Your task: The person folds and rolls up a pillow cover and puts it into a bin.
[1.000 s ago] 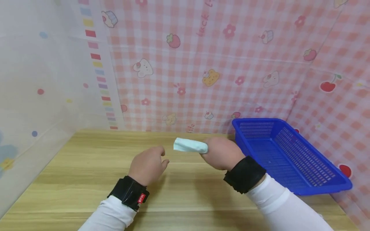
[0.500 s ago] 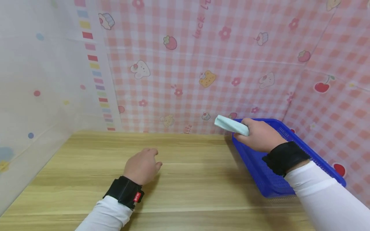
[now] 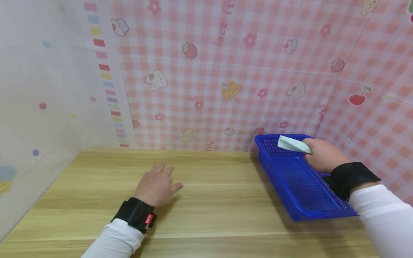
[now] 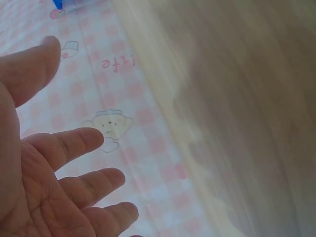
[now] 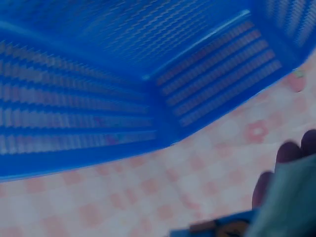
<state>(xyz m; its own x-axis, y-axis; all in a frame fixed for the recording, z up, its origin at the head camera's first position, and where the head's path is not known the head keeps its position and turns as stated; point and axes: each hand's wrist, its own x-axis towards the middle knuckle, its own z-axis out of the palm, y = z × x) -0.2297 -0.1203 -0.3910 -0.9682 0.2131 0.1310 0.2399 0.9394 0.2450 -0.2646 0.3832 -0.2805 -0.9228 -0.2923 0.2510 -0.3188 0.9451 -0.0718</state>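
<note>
My right hand (image 3: 326,156) grips a pale mint-green soft, flat packet (image 3: 294,144) over the far right part of a blue plastic basket (image 3: 278,179). The packet's free end points left. At the lower right of the right wrist view, the packet (image 5: 291,202) appears with dark fingertips behind it, and a blue strip with a brown print shows beside it. My left hand (image 3: 155,186) is held low over the wooden tabletop, fingers spread and thumb pointing right. In the left wrist view its palm (image 4: 44,192) faces the camera, holding nothing.
The basket has slotted walls and stands on the wooden table (image 3: 206,208) at the right. Behind the table hangs a pink checked cloth (image 3: 200,79) with cartoon prints, continuing along the right side. A white dotted sheet (image 3: 48,79) covers the left side.
My right hand has carried the packet rightward from mid-table to over the basket. My left hand has moved slightly left, and its fingers have spread from a looser curl.
</note>
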